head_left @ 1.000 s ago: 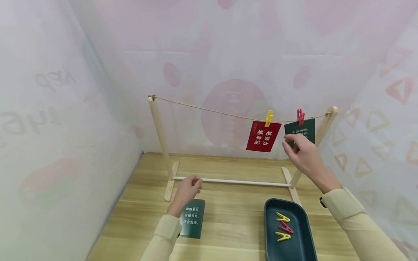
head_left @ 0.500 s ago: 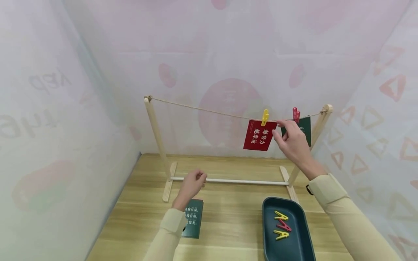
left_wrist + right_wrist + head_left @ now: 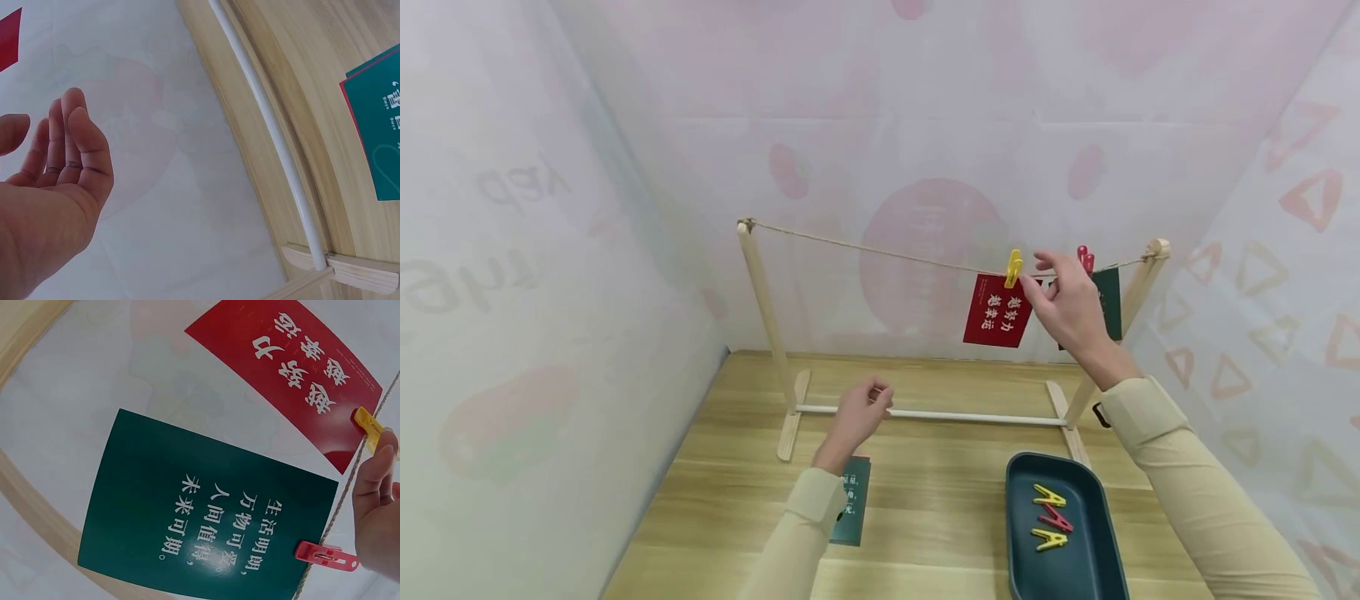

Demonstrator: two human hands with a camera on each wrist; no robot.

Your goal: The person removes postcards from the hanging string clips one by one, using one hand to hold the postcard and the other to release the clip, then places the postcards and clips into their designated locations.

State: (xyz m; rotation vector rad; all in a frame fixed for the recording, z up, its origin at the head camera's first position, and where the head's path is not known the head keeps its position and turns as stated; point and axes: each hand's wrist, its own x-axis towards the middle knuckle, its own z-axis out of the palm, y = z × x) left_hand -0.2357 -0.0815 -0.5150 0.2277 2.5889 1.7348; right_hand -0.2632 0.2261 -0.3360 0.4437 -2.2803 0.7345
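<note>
Worktop (image 3: 940,500) bore wooden rack (image 3: 763,300), string (image 3: 880,252) tied across top. Your left grip (image 3: 859,414) hung empty, loosely parted; your right grip (image 3: 1070,308), parted too, seemed holding nothing. Beside it, red card (image 3: 996,315) hung from string by yellow clip (image 3: 1013,265) — stray squeeze could spring clip, drop card.

A booth-like enclosure: pale printed sheets (image 3: 835,92) hang around a wood-grain desk (image 3: 940,508) on three sides; whether home or lab, I cannot tell.
</note>
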